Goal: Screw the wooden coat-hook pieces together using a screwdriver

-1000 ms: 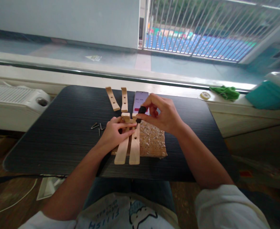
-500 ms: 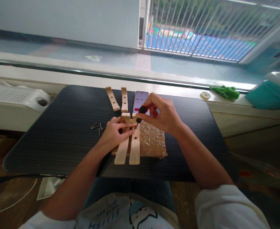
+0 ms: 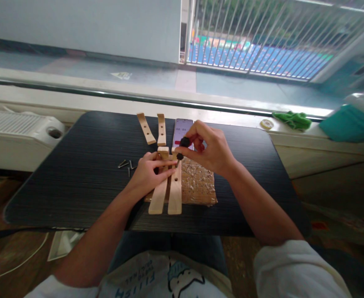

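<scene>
My right hand (image 3: 211,147) pinches the black handle of a screwdriver (image 3: 185,142), which is tilted with its shaft pointing down at the right wooden piece (image 3: 175,196). A hole shows in that piece just below the tip; any screw under the tip is too small to make out. My left hand (image 3: 149,171) reaches across the left wooden piece (image 3: 159,200), its thumb and forefinger pressed against the right piece beside the screwdriver tip. Both curved pieces lie side by side, partly over a tape-wrapped cardboard block (image 3: 199,182).
Two more curved wooden pieces with holes, one left (image 3: 146,129) and one right (image 3: 161,130), lie farther back beside a phone (image 3: 182,125). Several screws (image 3: 129,165) lie left of my left hand. A tape roll (image 3: 266,124) and green cloth (image 3: 293,120) rest on the windowsill behind the black table (image 3: 76,174).
Almost nothing differs. The screwdriver handle has shifted very slightly in my right fingers; my left hand and the wooden pieces stay in place.
</scene>
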Demonstrator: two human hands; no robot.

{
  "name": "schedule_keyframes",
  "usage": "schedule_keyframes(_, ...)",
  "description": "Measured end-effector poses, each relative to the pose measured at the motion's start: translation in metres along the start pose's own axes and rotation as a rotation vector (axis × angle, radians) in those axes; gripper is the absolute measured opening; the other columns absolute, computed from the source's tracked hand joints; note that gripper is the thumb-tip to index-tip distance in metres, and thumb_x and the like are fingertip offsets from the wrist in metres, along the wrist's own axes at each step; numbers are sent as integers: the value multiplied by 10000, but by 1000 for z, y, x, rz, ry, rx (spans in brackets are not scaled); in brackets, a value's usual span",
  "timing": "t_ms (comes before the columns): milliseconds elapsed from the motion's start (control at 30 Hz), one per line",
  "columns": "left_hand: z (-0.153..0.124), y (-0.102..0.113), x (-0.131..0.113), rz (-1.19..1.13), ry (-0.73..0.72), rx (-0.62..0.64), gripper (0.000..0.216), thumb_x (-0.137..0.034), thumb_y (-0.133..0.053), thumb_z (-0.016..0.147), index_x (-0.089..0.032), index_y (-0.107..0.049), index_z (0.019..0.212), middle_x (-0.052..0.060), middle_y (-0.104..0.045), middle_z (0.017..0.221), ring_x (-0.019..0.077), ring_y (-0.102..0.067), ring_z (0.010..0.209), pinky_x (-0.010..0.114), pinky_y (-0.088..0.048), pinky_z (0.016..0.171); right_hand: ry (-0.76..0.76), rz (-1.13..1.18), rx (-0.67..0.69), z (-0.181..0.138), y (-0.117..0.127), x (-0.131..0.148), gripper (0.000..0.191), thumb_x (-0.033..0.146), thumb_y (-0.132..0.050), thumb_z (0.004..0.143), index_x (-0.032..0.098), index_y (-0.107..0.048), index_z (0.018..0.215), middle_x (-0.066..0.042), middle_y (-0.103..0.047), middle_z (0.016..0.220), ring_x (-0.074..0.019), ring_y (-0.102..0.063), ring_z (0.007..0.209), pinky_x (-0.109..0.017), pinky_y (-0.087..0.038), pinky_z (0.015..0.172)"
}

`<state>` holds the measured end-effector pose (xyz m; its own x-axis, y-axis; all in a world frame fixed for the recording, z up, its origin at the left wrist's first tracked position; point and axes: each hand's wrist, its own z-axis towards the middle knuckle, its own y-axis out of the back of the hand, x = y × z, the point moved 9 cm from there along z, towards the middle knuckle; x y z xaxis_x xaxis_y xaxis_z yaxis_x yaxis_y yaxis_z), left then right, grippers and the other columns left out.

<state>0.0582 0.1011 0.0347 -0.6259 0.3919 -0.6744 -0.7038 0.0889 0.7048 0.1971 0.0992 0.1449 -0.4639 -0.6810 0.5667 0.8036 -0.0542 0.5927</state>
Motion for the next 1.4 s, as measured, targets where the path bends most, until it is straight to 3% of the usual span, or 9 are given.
schedule_keyframes(233, 0, -1, -1, 11, 2, 9, 233, -306, -718, 802, -288, -756, 1032, 52, -653, 1051, 239, -543, 976, 472, -468, 956, 24, 28, -27, -2, 0, 1, 229, 292, -682, 790, 204, -524, 931, 71, -537, 698, -50, -470, 557, -230, -396, 564)
schedule_keyframes(467, 1, 0, -1, 10, 5, 8, 239, -298, -728, 794, -299, -756, 1032, 46, -657, 1060, 239, -542, 985, 465, -461, 975, 49, -28, 2, -1, 0, 2, 166, 321, -657, 824, 200, -544, 834, 50, -537, 698, -68, -452, 601, -244, -380, 587)
schedule_keyframes(767, 1, 0, 0, 24, 20, 24, 237, -286, -730, 795, -292, -755, 1031, 48, -656, 1057, 244, -537, 990, 480, -449, 980, 127, -61, 148, 2, 5, 11, 119, 253, -594, 855, 167, -585, 937, 32, -557, 750, -67, -484, 636, -239, -404, 628)
schedule_keyframes(1067, 1, -1, 1, 7, 15, 26, 237, -296, -724, 793, -286, -759, 1027, 58, -666, 1082, 256, -534, 1004, 492, -447, 973, 159, -25, 216, 0, 2, 11, 155, 181, -549, 863, 160, -588, 1012, -45, -642, 966, -114, -585, 821, -268, -469, 728)
schedule_keyframes(1400, 1, 0, 1, 2, 22, 18, 238, -309, -722, 790, -297, -759, 1024, 47, -670, 1076, 250, -534, 1001, 479, -451, 973, 63, 93, 270, -2, -3, 6, 197, 133, -534, 861, 165, -550, 1055, -44, -703, 1053, -59, -551, 677, -235, -454, 645)
